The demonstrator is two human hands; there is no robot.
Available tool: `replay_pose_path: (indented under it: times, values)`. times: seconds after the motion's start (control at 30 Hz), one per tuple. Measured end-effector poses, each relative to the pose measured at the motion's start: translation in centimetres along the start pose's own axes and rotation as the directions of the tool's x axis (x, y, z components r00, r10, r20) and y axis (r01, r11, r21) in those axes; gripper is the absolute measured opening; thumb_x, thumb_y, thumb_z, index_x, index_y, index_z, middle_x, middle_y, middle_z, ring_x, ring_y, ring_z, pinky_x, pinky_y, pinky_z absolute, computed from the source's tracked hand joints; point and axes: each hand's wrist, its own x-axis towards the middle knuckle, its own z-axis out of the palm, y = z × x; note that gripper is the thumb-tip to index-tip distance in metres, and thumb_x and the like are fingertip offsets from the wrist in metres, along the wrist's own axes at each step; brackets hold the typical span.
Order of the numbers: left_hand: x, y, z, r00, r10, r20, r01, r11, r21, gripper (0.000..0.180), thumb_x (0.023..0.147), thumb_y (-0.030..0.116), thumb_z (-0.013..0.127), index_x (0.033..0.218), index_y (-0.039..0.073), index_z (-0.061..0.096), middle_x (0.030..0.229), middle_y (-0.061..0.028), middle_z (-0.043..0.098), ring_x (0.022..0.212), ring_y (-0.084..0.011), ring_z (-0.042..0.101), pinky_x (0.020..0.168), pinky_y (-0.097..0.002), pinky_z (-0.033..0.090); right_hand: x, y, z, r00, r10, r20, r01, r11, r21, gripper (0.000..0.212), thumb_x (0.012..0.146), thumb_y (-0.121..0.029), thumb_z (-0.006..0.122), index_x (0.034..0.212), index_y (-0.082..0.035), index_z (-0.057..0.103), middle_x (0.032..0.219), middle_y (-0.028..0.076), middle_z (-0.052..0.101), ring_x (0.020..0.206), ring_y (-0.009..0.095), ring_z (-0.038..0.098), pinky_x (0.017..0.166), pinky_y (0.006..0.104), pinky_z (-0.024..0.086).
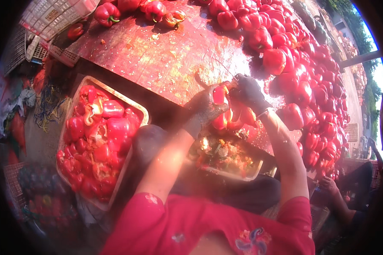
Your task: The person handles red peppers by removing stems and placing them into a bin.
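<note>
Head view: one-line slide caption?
Gloved left hand and right hand hold a red pepper above a scrap tray.

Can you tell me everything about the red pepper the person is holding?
The red pepper is glossy and bright red, cut open so its paler orange inside shows. It looks split into pieces that hang together. The left hand in a dark glove grips it from the left, and the gloved right hand presses on its top right. It is held above the edge of the red table, over a tray of scraps.
</note>
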Motion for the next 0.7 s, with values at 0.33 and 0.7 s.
replay_pose_path:
  times: [0.33,0.7]
  values:
    - [-1.8,4.8,-3.4,0.961,0.145,-0.236,-0.116,0.984,0.136,0.063,0.06,0.014,0.069,0.116,0.0,0.044,0.107,-0.0207,0.054,0.103,-0.0303,0.053,0.086,-0.0358,0.042,-7.0,1.5,-1.8,0.753,0.586,-0.297,-0.194,0.63,0.752,0.02,0.079,-0.012,0.066,0.097,-0.007,0.057,0.066,-0.003,0.056,0.048,0.002,0.044,0.042,0.0168,0.034]
    - [-24.8,10.6,-31.0,0.491,0.702,-0.515,0.146,0.517,0.844,0.055,0.064,0.008,0.064,0.116,0.002,0.046,0.102,-0.0152,0.058,0.094,-0.0298,0.058,0.083,-0.0365,0.046,-16.1,-2.5,1.1,0.718,0.518,-0.465,-0.205,0.795,0.57,0.02,0.082,-0.016,0.062,0.069,-0.001,0.058,0.054,-0.002,0.049,0.046,0.008,0.043,0.046,0.0236,0.037]
